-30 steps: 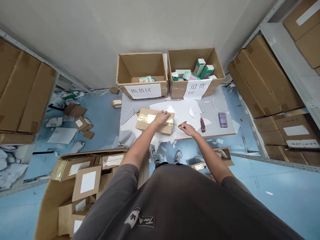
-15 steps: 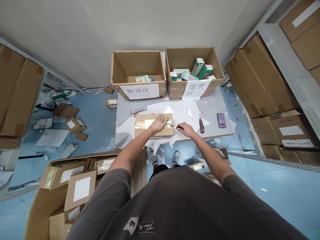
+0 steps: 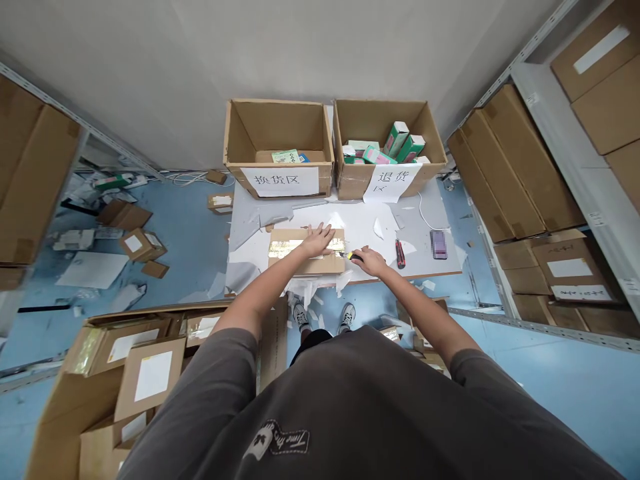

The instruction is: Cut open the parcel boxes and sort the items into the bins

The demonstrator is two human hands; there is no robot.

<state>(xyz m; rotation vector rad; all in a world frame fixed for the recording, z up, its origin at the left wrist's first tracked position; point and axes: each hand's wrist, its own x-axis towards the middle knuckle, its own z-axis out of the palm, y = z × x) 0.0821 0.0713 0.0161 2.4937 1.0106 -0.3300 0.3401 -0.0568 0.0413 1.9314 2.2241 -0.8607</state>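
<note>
Mid-frame, the left hand (image 3: 319, 241) lies, fingers spread, on the taped carton (image 3: 325, 265), presumably steadying it against the cutter (image 3: 352, 256) that the right hand (image 3: 369, 261) grips at the carton's right end.

The white sheet (image 3: 300, 188) on the left carton (image 3: 278, 127) reads "换货区"; the paper (image 3: 390, 185) on the right carton (image 3: 367, 121) reads "退货区"; the shirt patch (image 3: 291, 442) shows "Time".

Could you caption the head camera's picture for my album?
Left hand on a taped box, right hand holding a knife at the box's right end.
</note>
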